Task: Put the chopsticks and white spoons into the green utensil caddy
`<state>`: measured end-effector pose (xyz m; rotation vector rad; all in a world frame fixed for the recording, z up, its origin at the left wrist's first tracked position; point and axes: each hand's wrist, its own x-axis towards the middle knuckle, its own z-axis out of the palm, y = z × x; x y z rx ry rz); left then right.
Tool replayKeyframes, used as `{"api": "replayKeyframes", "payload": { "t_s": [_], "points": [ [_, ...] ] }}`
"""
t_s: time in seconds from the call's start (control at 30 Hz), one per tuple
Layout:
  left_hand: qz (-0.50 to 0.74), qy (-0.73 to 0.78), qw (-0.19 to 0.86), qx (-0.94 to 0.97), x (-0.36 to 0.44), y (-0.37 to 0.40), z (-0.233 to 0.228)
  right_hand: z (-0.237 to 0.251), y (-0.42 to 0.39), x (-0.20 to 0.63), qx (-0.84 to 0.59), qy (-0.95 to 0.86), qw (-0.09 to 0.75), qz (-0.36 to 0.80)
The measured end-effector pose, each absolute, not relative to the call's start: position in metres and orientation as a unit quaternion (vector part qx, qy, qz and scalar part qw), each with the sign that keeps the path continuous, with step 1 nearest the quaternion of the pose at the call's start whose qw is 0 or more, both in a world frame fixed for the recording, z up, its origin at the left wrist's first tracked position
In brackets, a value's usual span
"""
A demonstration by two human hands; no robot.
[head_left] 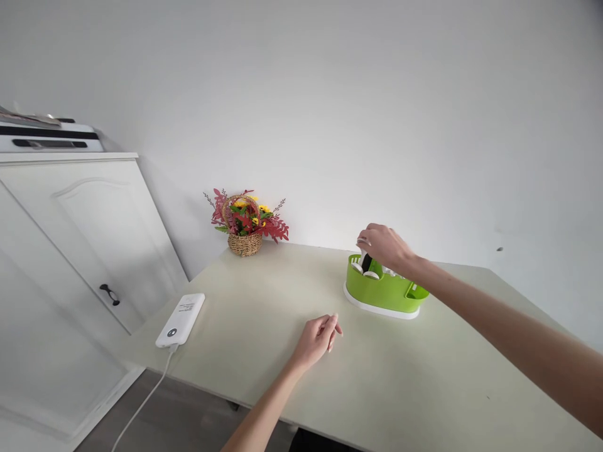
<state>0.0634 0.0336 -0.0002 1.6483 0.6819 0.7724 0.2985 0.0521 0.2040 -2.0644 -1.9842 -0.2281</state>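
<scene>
A green utensil caddy [377,291] on a white base stands on the table, right of the middle. Its left compartment holds white utensils, among them rounded spoon-like heads [371,275] and a pronged fork-like head [355,259]. My right hand [384,245] reaches over that compartment, fingers closed around the top of a white utensil [363,256] that stands upright in it. Something black shows right beside this utensil; its kind is unclear. In front of the caddy and apart from it, my left hand [316,340] rests on the table with fingers loosely curled together around nothing visible.
A wicker basket [245,243] of red and yellow artificial flowers sits at the back left, against the wall. Near the left edge lies a white power bank [181,319], its cable [144,402] hanging off the table [264,295]. A white cabinet [98,232] borders the left side.
</scene>
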Motion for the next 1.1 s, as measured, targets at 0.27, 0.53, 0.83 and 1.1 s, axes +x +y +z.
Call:
{"api": "replayKeyframes", "payload": {
  "t_s": [0.27, 0.53, 0.83, 1.1],
  "points": [
    [0.320, 0.291, 0.556, 0.709, 0.065, 0.033, 0.002, 0.165, 0.088, 0.285, -0.738, -0.669, 0.089, 0.003],
    [0.308, 0.289, 0.556, 0.716, 0.063, 0.030, 0.008, 0.166, 0.097, 0.309, -0.725, -0.670, 0.157, 0.040],
    [0.319, 0.283, 0.558, 0.712, 0.062, 0.030, 0.005, 0.181, 0.048, 0.362, -0.737, -0.630, 0.244, -0.025],
    [0.314, 0.293, 0.547, 0.719, 0.063, 0.032, 0.005, 0.117, 0.010, 0.346, -0.752, -0.611, 0.229, -0.094]
  ]
}}
